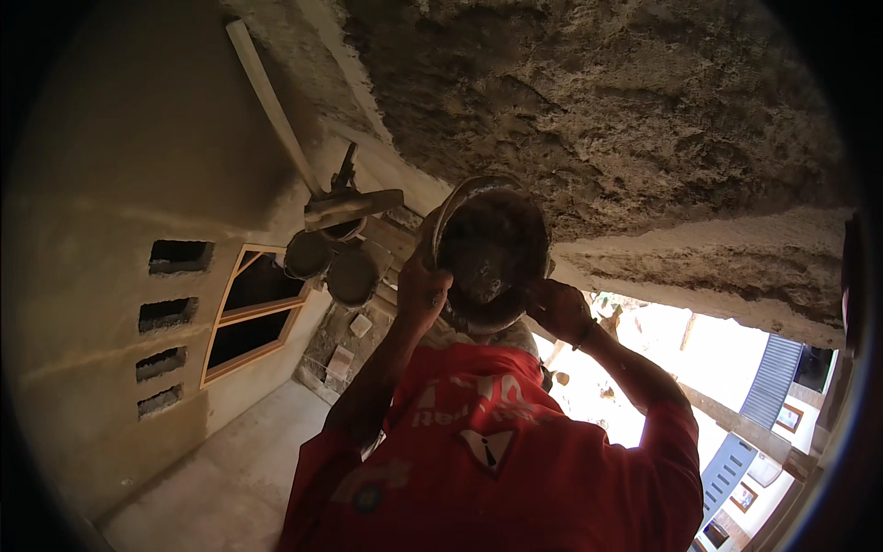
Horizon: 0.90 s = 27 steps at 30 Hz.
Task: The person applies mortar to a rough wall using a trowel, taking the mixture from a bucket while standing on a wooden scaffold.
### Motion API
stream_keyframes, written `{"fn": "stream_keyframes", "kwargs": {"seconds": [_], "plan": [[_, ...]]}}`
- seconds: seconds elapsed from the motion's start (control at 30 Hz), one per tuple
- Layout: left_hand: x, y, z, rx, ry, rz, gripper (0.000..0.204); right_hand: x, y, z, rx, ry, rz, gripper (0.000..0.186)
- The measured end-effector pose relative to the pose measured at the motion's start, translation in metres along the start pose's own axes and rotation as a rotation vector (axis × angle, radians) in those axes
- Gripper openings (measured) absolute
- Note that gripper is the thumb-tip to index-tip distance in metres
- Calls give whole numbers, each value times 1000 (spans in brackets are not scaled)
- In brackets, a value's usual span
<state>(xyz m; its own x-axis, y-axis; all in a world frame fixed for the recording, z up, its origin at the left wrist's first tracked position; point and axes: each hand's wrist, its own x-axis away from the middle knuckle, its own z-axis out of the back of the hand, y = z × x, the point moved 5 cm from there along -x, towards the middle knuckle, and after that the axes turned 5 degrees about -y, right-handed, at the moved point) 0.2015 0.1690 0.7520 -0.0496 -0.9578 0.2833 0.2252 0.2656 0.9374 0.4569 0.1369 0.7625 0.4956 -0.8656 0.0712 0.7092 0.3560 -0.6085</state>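
From the head view, a half-plastered room: a rough, patchy wall fills the upper right, and a smoother wall with a wood-framed window stands at left. A round bucket with dark material inside is raised before the red-shirted torso. The left hand has its grip closed on the bucket's left side; the right hand is at its right rim, its grip too shadowed to tell.
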Motion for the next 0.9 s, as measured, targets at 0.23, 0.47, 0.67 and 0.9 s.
{"fn": "stream_keyframes", "kwargs": {"seconds": [0.23,0.47,0.67,0.9], "plan": [[16,19,19,51,55,-122,73,-6,24,-14,157,-110,-87,29],[26,19,45,6,85,-108,69,-39,-15,19,170,-152,-8,33],[33,-52,81,93,189,-386,32,-89,-87,82,67,-127,167,30],[59,-97,126,135,485,-220,8,-140,-207,178,-20,-129,399,33]]}}
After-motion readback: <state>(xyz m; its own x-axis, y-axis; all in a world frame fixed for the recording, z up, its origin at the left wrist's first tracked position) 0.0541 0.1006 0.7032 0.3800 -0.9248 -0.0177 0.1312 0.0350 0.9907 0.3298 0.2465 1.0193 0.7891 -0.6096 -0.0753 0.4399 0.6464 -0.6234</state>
